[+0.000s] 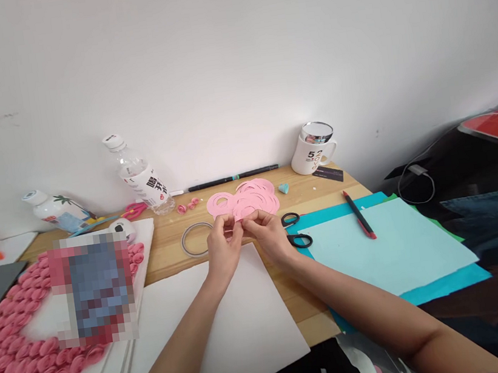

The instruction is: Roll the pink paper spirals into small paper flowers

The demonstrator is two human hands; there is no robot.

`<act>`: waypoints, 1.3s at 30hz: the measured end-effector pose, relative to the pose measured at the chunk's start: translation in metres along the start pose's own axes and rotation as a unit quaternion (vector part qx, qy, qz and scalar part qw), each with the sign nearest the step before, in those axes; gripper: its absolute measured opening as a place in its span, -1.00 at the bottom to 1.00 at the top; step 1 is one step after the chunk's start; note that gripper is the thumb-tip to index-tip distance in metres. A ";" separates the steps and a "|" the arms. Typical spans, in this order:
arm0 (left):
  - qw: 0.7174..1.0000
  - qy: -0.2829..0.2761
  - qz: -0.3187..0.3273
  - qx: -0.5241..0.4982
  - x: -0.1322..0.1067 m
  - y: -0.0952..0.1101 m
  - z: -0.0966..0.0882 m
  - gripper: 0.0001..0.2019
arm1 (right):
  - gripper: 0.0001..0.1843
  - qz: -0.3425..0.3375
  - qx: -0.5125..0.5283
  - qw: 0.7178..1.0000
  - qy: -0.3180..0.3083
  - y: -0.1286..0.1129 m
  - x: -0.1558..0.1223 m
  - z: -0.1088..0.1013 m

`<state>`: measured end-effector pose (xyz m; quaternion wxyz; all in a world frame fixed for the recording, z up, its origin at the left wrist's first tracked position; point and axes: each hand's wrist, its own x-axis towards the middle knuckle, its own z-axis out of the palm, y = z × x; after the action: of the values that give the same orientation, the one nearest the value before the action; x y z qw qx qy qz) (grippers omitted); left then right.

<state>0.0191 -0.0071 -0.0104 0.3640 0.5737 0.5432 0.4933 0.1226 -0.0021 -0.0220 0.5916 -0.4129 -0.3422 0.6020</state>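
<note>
My left hand (pixel 222 242) and my right hand (pixel 268 231) meet over the wooden table (pixel 170 252), fingertips pinched together on a strip of pink paper (pixel 237 217). Just behind the fingers lies a pile of pink paper spirals (pixel 250 197). Both hands are closed on the same pink piece. A white sheet (pixel 243 322) lies under my forearms.
Black-handled scissors (pixel 295 229) lie right of my right hand, beside light blue paper (pixel 389 244) with a red pen (pixel 360 214). A wire ring (pixel 193 240), two bottles (pixel 141 176), a white mug (pixel 314 148) and a board of pink paper roses (pixel 19 357) surround the spot.
</note>
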 end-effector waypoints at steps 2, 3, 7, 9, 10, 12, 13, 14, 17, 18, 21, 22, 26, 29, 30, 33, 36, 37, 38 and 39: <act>1.000 0.005 0.000 0.001 0.000 0.001 0.000 -0.90 | -0.80 0.026 0.043 0.999 -0.007 0.000 0.000 0.001; 1.000 0.006 -0.001 -0.003 0.000 0.001 0.000 -0.89 | -0.79 0.032 0.054 0.998 -0.008 0.001 0.000 0.001; 1.000 -0.010 -0.010 -0.028 -0.001 0.002 0.000 -0.85 | -0.82 0.001 0.010 1.000 0.002 0.000 0.001 -0.001; 0.999 -0.008 -0.011 -0.030 -0.001 0.003 -0.001 -0.82 | -0.85 -0.027 -0.045 0.999 0.009 -0.001 0.002 -0.003; 0.999 -0.004 -0.011 -0.030 -0.001 0.003 -0.001 -0.81 | -0.86 -0.039 -0.069 0.997 0.010 -0.002 0.002 -0.004; 0.999 0.003 -0.012 -0.030 -0.001 0.004 -0.001 -0.82 | -0.87 -0.057 -0.101 0.993 0.012 -0.003 0.002 -0.005; 0.999 0.006 -0.014 -0.028 -0.001 0.005 -0.001 -0.83 | -0.87 -0.064 -0.109 0.992 0.010 -0.003 0.001 -0.005; 1.000 0.008 -0.015 -0.024 -0.001 0.005 -0.002 -0.84 | -0.87 -0.069 -0.113 0.991 0.007 -0.003 0.001 -0.005; 1.000 0.010 -0.013 -0.015 -0.001 0.005 -0.003 -0.87 | -0.87 -0.081 -0.118 0.990 -0.003 -0.001 -0.002 -0.003; 1.000 0.011 -0.011 -0.017 -0.001 0.005 -0.003 -0.88 | -0.87 -0.080 -0.115 0.990 -0.005 -0.001 -0.003 -0.002; 0.999 0.013 -0.010 -0.031 0.000 0.005 -0.003 -0.92 | -0.84 -0.054 -0.088 0.995 -0.007 0.000 -0.005 0.000; 0.999 0.012 -0.012 -0.036 0.000 0.005 -0.003 -0.93 | -0.83 -0.041 -0.076 0.996 -0.010 0.000 -0.005 0.001; 0.997 0.000 -0.032 -0.068 -0.001 0.003 -0.001 -0.89 | -0.82 -0.021 -0.050 0.998 -0.013 -0.001 -0.005 0.001; 0.990 -0.009 -0.073 -0.123 -0.001 0.003 0.001 -0.79 | -0.83 -0.034 -0.066 0.997 -0.002 -0.001 -0.004 -0.001; 0.984 -0.013 -0.094 -0.148 -0.002 0.003 0.002 -0.76 | -0.83 -0.034 -0.069 0.997 0.000 -0.001 -0.004 -0.001; 0.964 -0.028 -0.151 -0.219 -0.002 0.003 0.004 -0.72 | -0.83 -0.018 -0.062 0.998 0.001 -0.001 -0.002 -0.003; 0.960 -0.030 -0.156 -0.228 -0.002 0.003 0.005 -0.69 | -0.83 0.001 -0.040 0.999 0.009 0.001 0.000 -0.003; 0.964 -0.026 -0.148 -0.219 -0.002 0.002 0.005 -0.68 | -0.83 0.002 -0.037 0.999 0.011 0.002 0.000 -0.003; 0.969 -0.019 -0.136 -0.204 -0.002 0.002 0.005 -0.69 | -0.84 0.001 -0.038 0.999 0.012 0.002 0.000 -0.003; 0.975 -0.013 -0.121 -0.187 -0.002 0.002 0.004 -0.71 | -0.85 -0.003 -0.044 0.999 0.010 0.002 0.000 -0.003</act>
<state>0.0236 -0.0088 -0.0101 0.5289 0.4315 0.5024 0.5307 0.1242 -0.0021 -0.0253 0.5779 -0.4441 -0.3635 0.5802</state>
